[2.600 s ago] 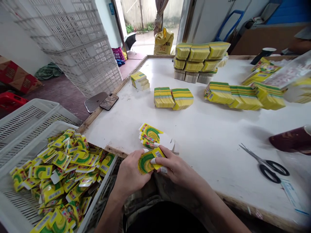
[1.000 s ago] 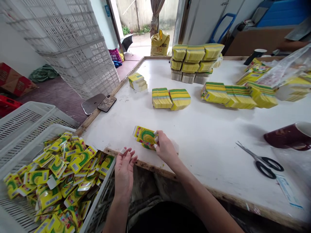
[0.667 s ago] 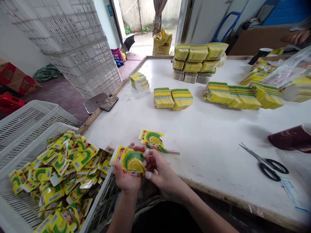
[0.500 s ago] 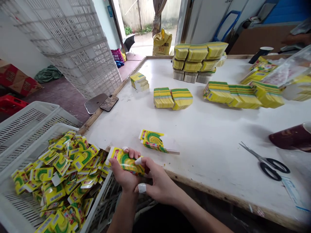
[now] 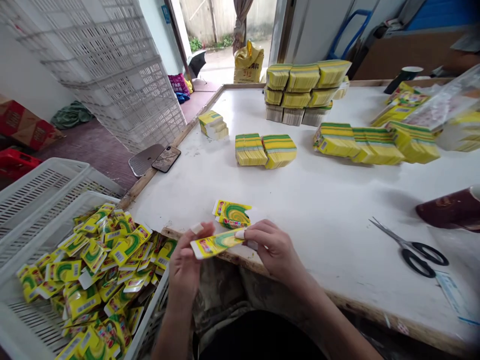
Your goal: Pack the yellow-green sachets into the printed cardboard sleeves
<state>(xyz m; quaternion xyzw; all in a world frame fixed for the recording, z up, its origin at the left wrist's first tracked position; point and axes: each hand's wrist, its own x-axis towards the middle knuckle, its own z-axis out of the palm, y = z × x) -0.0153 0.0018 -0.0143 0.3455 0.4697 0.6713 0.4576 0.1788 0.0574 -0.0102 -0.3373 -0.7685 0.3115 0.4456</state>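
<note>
Both of my hands grip one small yellow-and-green carton (image 5: 216,243) over the near table edge. My left hand (image 5: 186,269) pinches its left end and my right hand (image 5: 273,248) pinches its right end; white tape wraps several fingertips. The carton looks flattened and tilted nearly edge-on to me. Just beyond it a short pile of flat cartons (image 5: 231,213) lies on the white table (image 5: 326,200). To my left a white plastic crate (image 5: 22,320) is filled with several folded yellow cartons (image 5: 101,265).
Bundles of flat cartons (image 5: 265,149) and a taller stack (image 5: 305,90) sit farther back, more at the right (image 5: 375,145). Scissors (image 5: 410,248) and a dark red cup (image 5: 450,210) lie at the right. Two phones (image 5: 153,158) rest on the left edge. White crates (image 5: 112,70) lean behind.
My hands dropped a folded carton toward the crate, my right hand took a fresh one from the pile, and both hands now hold it nearer the table edge, turned flatter.
</note>
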